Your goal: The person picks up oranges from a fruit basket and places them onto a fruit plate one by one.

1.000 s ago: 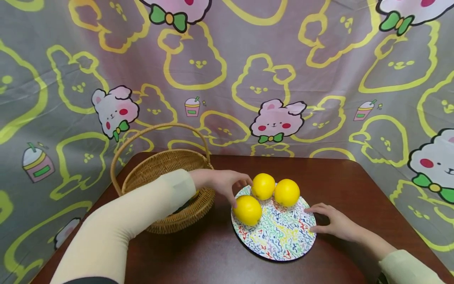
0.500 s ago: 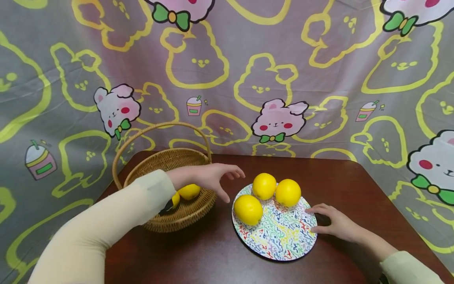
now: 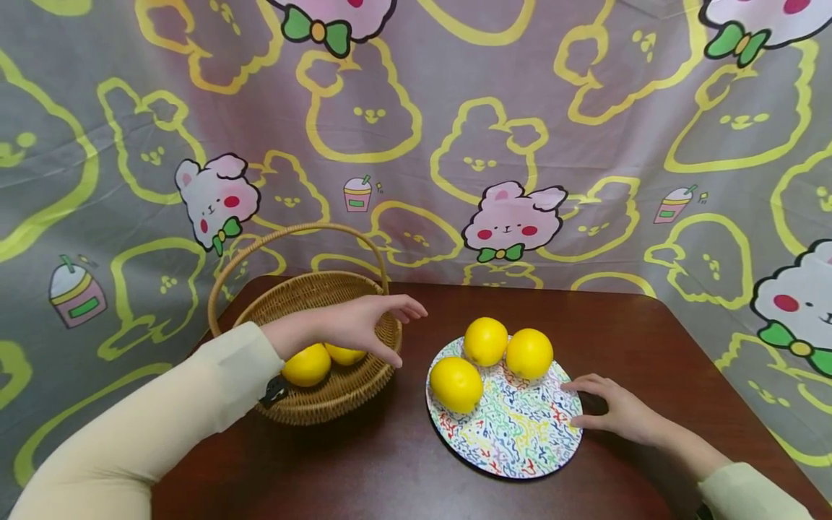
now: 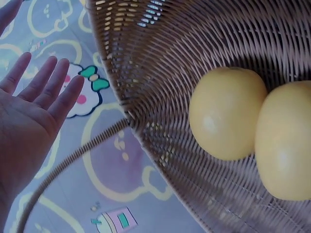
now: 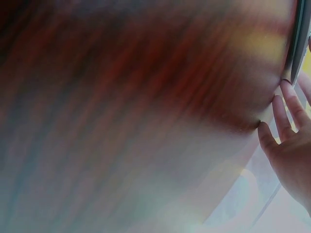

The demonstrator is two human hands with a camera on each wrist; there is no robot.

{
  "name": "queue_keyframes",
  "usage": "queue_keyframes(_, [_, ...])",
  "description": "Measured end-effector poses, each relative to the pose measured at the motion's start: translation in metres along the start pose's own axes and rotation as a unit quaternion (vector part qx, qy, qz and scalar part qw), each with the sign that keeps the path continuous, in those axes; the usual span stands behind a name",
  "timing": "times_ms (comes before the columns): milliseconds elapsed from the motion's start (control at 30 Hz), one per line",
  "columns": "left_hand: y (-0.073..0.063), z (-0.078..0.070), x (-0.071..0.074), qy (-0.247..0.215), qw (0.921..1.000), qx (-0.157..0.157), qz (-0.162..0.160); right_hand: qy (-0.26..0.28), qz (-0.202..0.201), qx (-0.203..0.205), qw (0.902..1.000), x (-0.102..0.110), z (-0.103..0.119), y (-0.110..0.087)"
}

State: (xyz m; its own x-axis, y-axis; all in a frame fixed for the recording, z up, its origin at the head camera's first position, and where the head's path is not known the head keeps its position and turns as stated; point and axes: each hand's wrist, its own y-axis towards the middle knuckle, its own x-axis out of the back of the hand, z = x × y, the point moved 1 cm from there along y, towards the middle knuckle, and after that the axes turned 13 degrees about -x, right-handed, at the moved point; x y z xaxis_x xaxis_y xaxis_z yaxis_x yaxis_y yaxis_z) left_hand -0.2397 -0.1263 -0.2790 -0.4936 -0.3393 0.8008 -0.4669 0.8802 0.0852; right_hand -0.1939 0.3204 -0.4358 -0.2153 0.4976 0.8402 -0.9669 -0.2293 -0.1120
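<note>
My left hand (image 3: 364, 321), empty with fingers spread, hovers over the right rim of the wicker basket (image 3: 325, 404). Inside the basket lie two yellow round fruits; one fruit (image 3: 307, 365) shows in front of the other fruit (image 4: 228, 114). On the table, a round plate (image 3: 513, 440) with a multicoloured squiggle pattern carries three similar fruits: a front-left fruit (image 3: 456, 384), a back fruit (image 3: 485, 341) and a right fruit (image 3: 529, 354). My right hand (image 3: 617, 412) rests at the plate's right edge, thumb and fingertips touching the rim, fingers fairly straight in the right wrist view.
The basket's tall arched handle (image 3: 295, 228) rises above its bowl. A dark brown wooden table (image 3: 390, 462) bears everything. Behind it hangs a grey curtain (image 3: 416, 130) printed with cartoon rabbits.
My left hand has let go of the front-left fruit on the plate and drawn left over the basket, uncovering the fruits inside. My right hand stays at the plate's edge.
</note>
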Motion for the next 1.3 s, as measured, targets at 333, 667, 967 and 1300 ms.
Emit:
queue_keyframes(333, [-0.030, 0.006, 0.014, -0.015, 0.9986, 0.009, -0.050, 0.006, 0.000, 0.004, 1.0000, 0.000, -0.001, 0.000])
queue_keyframes(667, [-0.049, 0.013, 0.019, -0.031, 0.9960, 0.032, -0.077, 0.007, 0.001, 0.005, 1.0000, 0.001, -0.001, 0.000])
queue_keyframes(967, [-0.069, 0.025, 0.022, -0.028, 0.9923, 0.069, -0.099, 0.006, 0.005, -0.006, 1.0000, 0.000, -0.002, 0.000])
queue_keyframes(1300, [-0.088, 0.040, 0.023, -0.018, 0.9879, 0.086, -0.128, -0.002, 0.001, -0.006, 1.0000, -0.001, -0.001, 0.001])
